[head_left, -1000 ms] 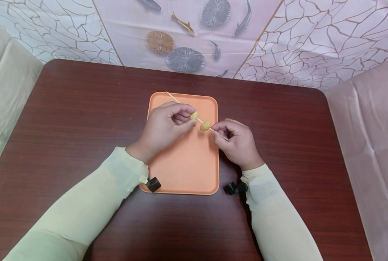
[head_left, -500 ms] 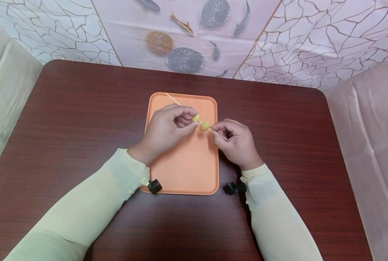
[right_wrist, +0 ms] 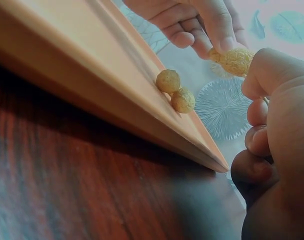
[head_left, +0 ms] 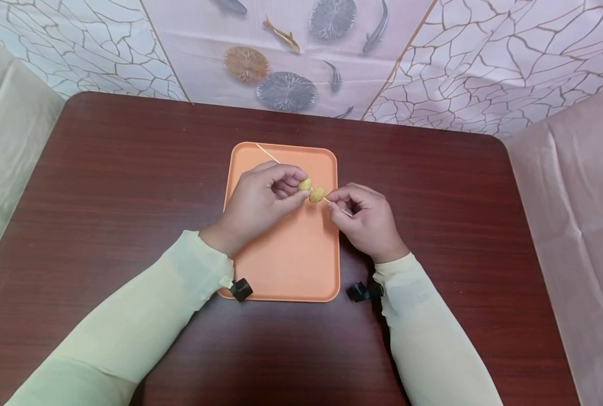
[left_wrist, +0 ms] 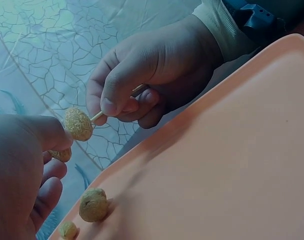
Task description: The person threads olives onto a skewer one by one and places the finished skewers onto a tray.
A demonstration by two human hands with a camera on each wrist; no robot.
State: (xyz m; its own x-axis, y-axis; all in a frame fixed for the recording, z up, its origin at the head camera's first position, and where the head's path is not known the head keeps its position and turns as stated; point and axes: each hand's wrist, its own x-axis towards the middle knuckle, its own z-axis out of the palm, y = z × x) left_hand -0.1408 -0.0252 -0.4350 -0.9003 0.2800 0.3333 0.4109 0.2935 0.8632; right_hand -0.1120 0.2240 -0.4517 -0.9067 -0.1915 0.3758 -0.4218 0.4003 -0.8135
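My left hand [head_left: 261,194] pinches a small yellow-brown fried ball [head_left: 305,184] between thumb and fingers, over the orange tray. A second rough-skinned ball [left_wrist: 78,124] sits close beside it on a thin wooden skewer [head_left: 267,152]. The skewer runs diagonally; its far end shows past the left hand, above the tray's back edge. Near its other end, my right hand [head_left: 367,220] pinches it between thumb and forefinger, just right of the second ball. In the left wrist view, the first ball is partly hidden by the left fingers.
The orange tray [head_left: 286,270] lies on a dark wood-grain table [head_left: 433,186]. Loose balls [right_wrist: 183,100] rest on it, hidden behind the left hand in the head view. Patterned cloth [head_left: 291,34] stands behind the table, with plain cloth [head_left: 575,186] along the right side.
The left hand has shifted slightly right and down with its ball. The gap between the two balls on the skewer has narrowed. The right hand keeps nearly the same place.
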